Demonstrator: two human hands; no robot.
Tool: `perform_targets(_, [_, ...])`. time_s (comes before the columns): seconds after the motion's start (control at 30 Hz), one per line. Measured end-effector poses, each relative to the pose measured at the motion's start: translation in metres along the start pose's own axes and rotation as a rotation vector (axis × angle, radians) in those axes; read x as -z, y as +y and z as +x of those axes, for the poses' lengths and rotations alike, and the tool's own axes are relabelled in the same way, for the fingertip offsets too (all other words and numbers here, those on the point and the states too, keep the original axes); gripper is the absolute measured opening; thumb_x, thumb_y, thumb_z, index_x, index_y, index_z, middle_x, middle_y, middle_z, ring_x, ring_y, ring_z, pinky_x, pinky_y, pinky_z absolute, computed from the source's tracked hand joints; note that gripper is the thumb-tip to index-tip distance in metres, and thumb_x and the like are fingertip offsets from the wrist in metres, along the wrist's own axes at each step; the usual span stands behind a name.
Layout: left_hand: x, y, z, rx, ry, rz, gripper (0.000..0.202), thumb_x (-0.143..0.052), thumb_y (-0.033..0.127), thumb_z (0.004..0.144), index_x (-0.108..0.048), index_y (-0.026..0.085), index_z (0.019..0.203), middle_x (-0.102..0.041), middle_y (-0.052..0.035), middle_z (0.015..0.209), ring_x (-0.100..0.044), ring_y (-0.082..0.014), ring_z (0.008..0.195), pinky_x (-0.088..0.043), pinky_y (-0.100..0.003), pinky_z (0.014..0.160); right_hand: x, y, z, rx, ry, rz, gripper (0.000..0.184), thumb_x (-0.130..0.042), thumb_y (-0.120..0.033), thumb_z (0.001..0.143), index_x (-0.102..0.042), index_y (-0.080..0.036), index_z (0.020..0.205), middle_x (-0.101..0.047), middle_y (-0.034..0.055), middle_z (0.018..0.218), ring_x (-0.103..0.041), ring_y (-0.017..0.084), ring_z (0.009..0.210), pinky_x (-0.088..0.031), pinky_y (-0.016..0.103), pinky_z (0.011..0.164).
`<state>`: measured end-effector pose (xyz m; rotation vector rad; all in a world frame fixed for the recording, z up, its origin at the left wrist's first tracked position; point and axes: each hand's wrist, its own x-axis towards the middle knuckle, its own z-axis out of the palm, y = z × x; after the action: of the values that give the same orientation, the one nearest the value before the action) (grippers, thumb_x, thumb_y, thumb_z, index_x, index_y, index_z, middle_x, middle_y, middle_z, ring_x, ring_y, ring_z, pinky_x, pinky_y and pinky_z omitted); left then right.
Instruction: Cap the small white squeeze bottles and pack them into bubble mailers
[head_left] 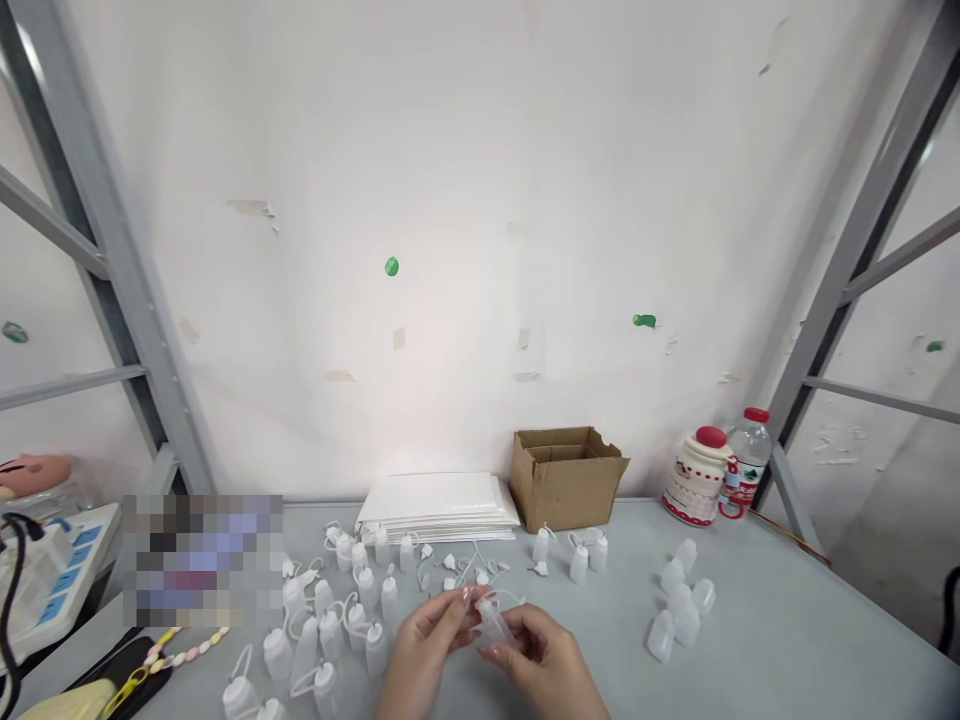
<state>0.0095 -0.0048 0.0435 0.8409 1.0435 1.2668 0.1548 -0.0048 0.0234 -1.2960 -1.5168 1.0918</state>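
Note:
In front of me I hold a small translucent plastic squeeze bottle (496, 626), tilted with its top toward the upper left. My right hand (553, 662) grips its body between thumb and fingers. At the top end, the fingers of my left hand (429, 648) pinch around the neck, where a thin white cap strap loops out to the right. Whether the strap's ring sits fully on the neck is hidden by my fingers. Just beyond my hands lie several loose white caps with straps (450, 585). Left of them stand several capped bottles (330, 635).
Several uncapped bottles (684, 612) lie at the right. Behind are a stack of white sheets (435, 500), an open cardboard box (566, 490), a decorated jug (697, 480) and a red-capped water bottle (748, 450). A power strip (67, 590) and beaded strap (184, 658) lie left.

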Motion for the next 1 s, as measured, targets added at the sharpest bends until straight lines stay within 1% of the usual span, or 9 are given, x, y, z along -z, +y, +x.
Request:
perform_targets(0.1, [-0.0028,0.0026,-0.0018,-0.038,0.003,0.022,0.043,-0.074,0.048,0.050,-0.072,0.017,0.081,-0.074,-0.0105,0.088,-0.064,-0.0260,0.084,-0.048,-0.034,0.076,-0.0013,-0.0022,-0.0005,0.021,0.062,-0.002,0.012,-0.066,-0.025,0.062,-0.066,-0.015,0.069,-0.054,-0.0022,0.059,-0.045,0.013,0.056,-0.036,0.022,0.054])
perform_targets(0.17, [-0.0051,0.0043,-0.0034,-0.033,-0.002,0.011,0.044,-0.076,0.044,0.049,-0.071,0.018,0.085,-0.074,-0.0099,0.088,-0.062,-0.0266,0.091,-0.046,-0.034,0.079,-0.0011,-0.0044,-0.0013,0.039,0.078,-0.012,0.010,-0.066,-0.023,0.062,-0.066,-0.016,0.068,-0.052,-0.0025,0.059,-0.045,0.013,0.056,-0.037,0.022,0.054])
perform_targets(0.3, [-0.0066,0.0057,-0.0050,0.034,-0.070,0.042,0.038,-0.072,0.043,0.053,-0.072,0.018,0.082,-0.072,-0.0090,0.091,-0.059,-0.0270,0.093,-0.042,-0.035,0.083,0.0010,-0.0081,-0.0026,0.088,0.048,-0.044,0.011,-0.065,-0.024,0.064,-0.068,-0.017,0.073,-0.053,-0.0013,0.063,-0.047,0.014,0.059,-0.039,0.022,0.057])
perform_targets(0.43, [-0.0039,0.0049,-0.0040,0.040,-0.137,0.039,0.030,-0.065,0.040,0.059,-0.071,0.018,0.079,-0.071,-0.0068,0.088,-0.058,-0.0251,0.092,-0.038,-0.035,0.086,0.0010,-0.0059,-0.0027,0.120,0.005,-0.032,0.016,-0.064,-0.025,0.067,-0.070,-0.018,0.079,-0.055,0.0002,0.066,-0.050,0.015,0.062,-0.041,0.023,0.058])
perform_targets(0.57, [-0.0007,0.0025,-0.0020,0.035,-0.167,0.006,0.023,-0.060,0.033,0.062,-0.070,0.018,0.076,-0.069,-0.0067,0.092,-0.057,-0.0235,0.089,-0.037,-0.034,0.085,-0.0015,-0.0002,-0.0019,0.081,-0.018,0.035,0.016,-0.066,-0.028,0.065,-0.071,-0.017,0.077,-0.054,-0.0002,0.065,-0.050,0.014,0.060,-0.042,0.023,0.057])
perform_targets(0.7, [-0.0003,-0.0002,-0.0003,0.032,-0.230,-0.053,0.024,-0.058,0.030,0.062,-0.070,0.017,0.079,-0.069,-0.0050,0.083,-0.058,-0.0222,0.081,-0.041,-0.033,0.077,-0.0024,0.0007,-0.0015,-0.008,-0.100,0.202,0.027,-0.068,-0.038,0.064,-0.069,-0.015,0.079,-0.054,-0.0010,0.062,-0.050,0.012,0.052,-0.043,0.023,0.051])
perform_targets(0.77, [-0.0011,-0.0009,0.0000,0.028,-0.237,-0.047,0.024,-0.058,0.028,0.062,-0.070,0.017,0.079,-0.069,-0.0043,0.079,-0.058,-0.0213,0.077,-0.041,-0.033,0.075,-0.0021,-0.0009,-0.0017,-0.030,-0.106,0.243,0.031,-0.069,-0.040,0.063,-0.069,-0.014,0.080,-0.053,-0.0022,0.057,-0.049,0.012,0.050,-0.042,0.023,0.050])
perform_targets(0.9, [-0.0022,-0.0012,-0.0015,0.054,-0.192,-0.025,0.025,-0.058,0.027,0.061,-0.070,0.017,0.081,-0.070,-0.0060,0.089,-0.057,-0.0237,0.090,-0.037,-0.033,0.082,-0.0020,-0.0034,-0.0025,-0.034,-0.078,0.255,0.032,-0.070,-0.042,0.060,-0.067,-0.014,0.076,-0.052,-0.0031,0.054,-0.048,0.012,0.049,-0.041,0.023,0.049])
perform_targets(1.0, [-0.0022,-0.0021,-0.0023,0.095,-0.200,-0.092,0.028,-0.061,0.030,0.059,-0.070,0.017,0.082,-0.069,-0.0076,0.097,-0.055,-0.0263,0.096,-0.037,-0.034,0.085,-0.0020,-0.0039,-0.0027,-0.021,-0.063,0.257,0.033,-0.071,-0.044,0.058,-0.067,-0.015,0.073,-0.052,-0.0030,0.055,-0.047,0.011,0.049,-0.041,0.023,0.049])
